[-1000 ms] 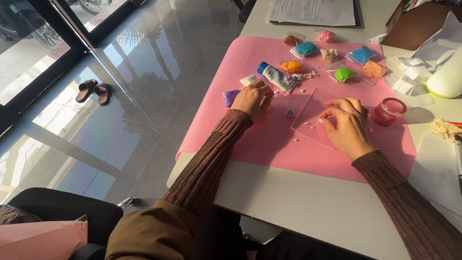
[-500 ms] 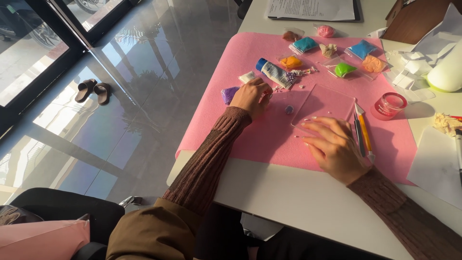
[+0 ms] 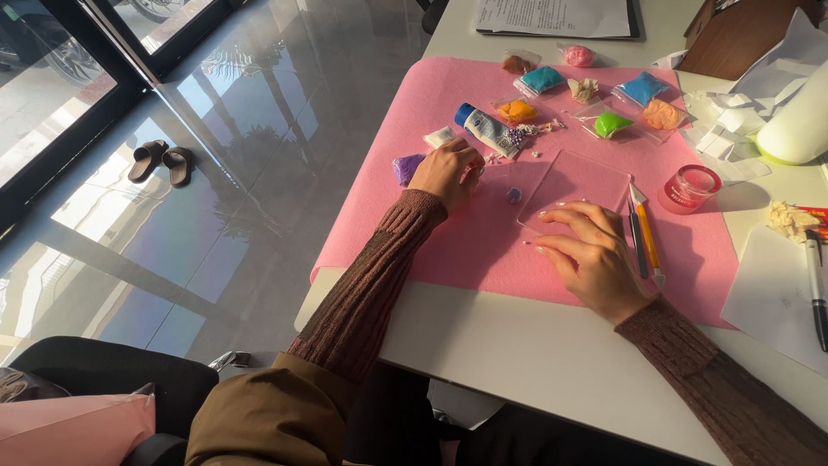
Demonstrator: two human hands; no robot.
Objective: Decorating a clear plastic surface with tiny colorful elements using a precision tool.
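My right hand (image 3: 591, 255) lies flat on the pink felt mat (image 3: 483, 233), fingers spread over the near edge of a clear acrylic sheet (image 3: 576, 183). My left hand (image 3: 446, 171) is curled at the mat's left part, fingers closed; whether it holds something small I cannot tell. A purple clay bag (image 3: 405, 166) lies left of it, and a small purple ball (image 3: 514, 195) right of it. A blue-capped white tube (image 3: 487, 129) sits just beyond the left hand. Two thin craft tools (image 3: 642, 233) lie right of my right hand.
Small bags of coloured clay, blue (image 3: 542, 80), orange (image 3: 517, 110), green (image 3: 612, 124), lie at the mat's far side. A red-lidded jar (image 3: 690, 187) stands at the right. Papers (image 3: 776, 293), a pen (image 3: 815, 285), a brown box (image 3: 737, 34). Sandals (image 3: 162, 160) on the floor at left.
My right hand moved from the clear sheet's right side, near the red jar, toward me to its near edge and flattened. The craft tools came into view. The left hand barely moved.
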